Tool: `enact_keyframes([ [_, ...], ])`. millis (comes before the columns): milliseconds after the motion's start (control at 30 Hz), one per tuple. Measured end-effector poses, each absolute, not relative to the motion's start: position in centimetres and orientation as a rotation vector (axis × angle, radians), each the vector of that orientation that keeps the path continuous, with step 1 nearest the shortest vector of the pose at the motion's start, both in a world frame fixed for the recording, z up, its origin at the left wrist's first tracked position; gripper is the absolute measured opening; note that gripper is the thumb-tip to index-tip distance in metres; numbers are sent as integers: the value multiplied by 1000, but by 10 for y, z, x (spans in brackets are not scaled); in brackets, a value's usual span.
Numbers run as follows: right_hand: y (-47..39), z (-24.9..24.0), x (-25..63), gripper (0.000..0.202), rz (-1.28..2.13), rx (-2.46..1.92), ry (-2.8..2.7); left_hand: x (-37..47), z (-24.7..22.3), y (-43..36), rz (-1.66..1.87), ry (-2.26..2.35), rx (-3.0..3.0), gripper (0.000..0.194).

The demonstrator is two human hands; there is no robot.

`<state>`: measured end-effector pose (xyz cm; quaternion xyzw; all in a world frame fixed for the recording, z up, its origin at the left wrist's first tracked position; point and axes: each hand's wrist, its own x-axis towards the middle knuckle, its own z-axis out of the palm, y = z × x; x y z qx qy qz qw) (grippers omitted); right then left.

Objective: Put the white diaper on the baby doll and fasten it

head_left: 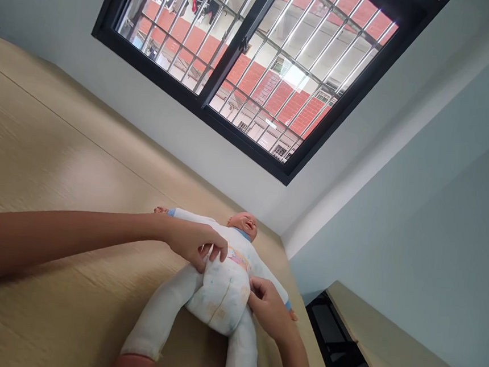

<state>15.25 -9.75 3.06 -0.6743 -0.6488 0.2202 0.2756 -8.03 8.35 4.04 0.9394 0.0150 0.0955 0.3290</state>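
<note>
Both hands pinch diaper (218, 295) — left hand (193, 241) | right hand (268, 307) | doll (239, 246) on table (37, 154)

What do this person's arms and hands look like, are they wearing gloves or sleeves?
No gloves and no sleeves in view. The left hand and right hand are bare, as are both forearms right to the picture's edge. No watch, ring or bracelet shows; fingernails look short and unpainted.
</note>
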Motion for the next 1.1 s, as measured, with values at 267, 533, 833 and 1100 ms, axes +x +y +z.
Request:
enact_keyframes([
  [267,-93,28,135,22,429,-1870,-1722,-60,4,56,805,152,2666,19],
  [533,-104,43,142,20,569,-1805,-1685,-71,16,73,667,199,2697,16],
  [833,-94,29,136,29,381,-1836,-1683,-65,14,43,937,-142,3325,18],
  [1100,-97,28,151,14,513,-1817,-1641,-65,18,52,935,82,3224,18],
])
